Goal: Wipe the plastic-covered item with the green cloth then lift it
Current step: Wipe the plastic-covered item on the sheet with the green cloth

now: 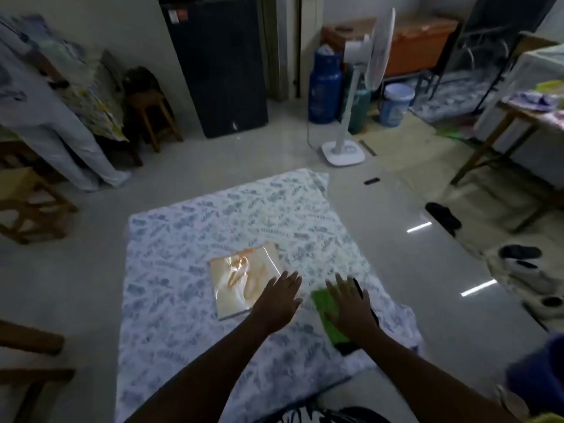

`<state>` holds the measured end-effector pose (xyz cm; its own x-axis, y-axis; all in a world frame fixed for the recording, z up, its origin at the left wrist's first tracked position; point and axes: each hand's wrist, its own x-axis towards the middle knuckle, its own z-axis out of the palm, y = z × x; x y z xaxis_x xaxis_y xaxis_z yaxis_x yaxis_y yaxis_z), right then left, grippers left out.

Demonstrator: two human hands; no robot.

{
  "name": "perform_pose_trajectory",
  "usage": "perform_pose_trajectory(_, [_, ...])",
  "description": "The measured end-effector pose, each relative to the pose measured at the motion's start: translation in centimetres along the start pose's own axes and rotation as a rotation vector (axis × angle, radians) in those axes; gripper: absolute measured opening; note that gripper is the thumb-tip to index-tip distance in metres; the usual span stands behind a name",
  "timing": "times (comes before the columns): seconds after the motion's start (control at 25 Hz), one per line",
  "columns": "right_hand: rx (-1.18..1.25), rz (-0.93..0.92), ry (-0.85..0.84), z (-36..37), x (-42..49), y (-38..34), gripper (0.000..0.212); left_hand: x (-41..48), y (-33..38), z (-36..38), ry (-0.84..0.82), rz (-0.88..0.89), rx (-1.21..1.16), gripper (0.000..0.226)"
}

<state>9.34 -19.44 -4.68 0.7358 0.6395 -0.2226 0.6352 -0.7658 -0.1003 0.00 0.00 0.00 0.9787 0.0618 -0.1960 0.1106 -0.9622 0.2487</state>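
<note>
A flat, book-like item in shiny plastic wrap lies on a blue-patterned white sheet spread over the floor. My left hand hovers flat over the item's near right corner, fingers spread. To its right a green cloth lies on the sheet, partly on top of something dark. My right hand rests palm down on the cloth with its fingers apart, covering much of it.
A white standing fan stands beyond the sheet, with a black fridge, blue gas cylinder and bucket behind. Wooden stools are at the left. Sandals and shoes lie on the floor at the right.
</note>
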Motion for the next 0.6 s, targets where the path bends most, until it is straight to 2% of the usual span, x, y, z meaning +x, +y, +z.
perform_pose_trajectory(0.08, [0.059, 0.039, -0.048, 2.3, 0.0, 1.4, 0.069, 0.0, 0.7, 1.6, -0.087, 0.019, -0.007, 0.057])
perform_pose_trajectory(0.2, [0.058, 0.09, -0.122, 2.9, -1.3, 0.8, 0.064, -0.4, 1.5, 4.1, -0.12, 0.018, -0.013, 0.059])
perform_pose_trajectory(0.32, [0.069, 0.082, -0.062, 1.3, -0.6, 0.4, 0.056, -0.6, 2.1, 5.2, -0.138, -0.035, -0.072, 0.058])
perform_pose_trajectory(0.48, [0.269, 0.072, 0.032, 1.6, 0.5, 0.4, 0.044, -1.2, 1.9, 5.4, -0.122, -0.101, -0.151, 0.058])
perform_pose_trajectory(0.6, [0.373, 0.068, 0.109, 1.4, 1.9, -1.3, 0.044, -2.8, -0.2, 5.3, -0.067, -0.167, -0.198, 0.057])
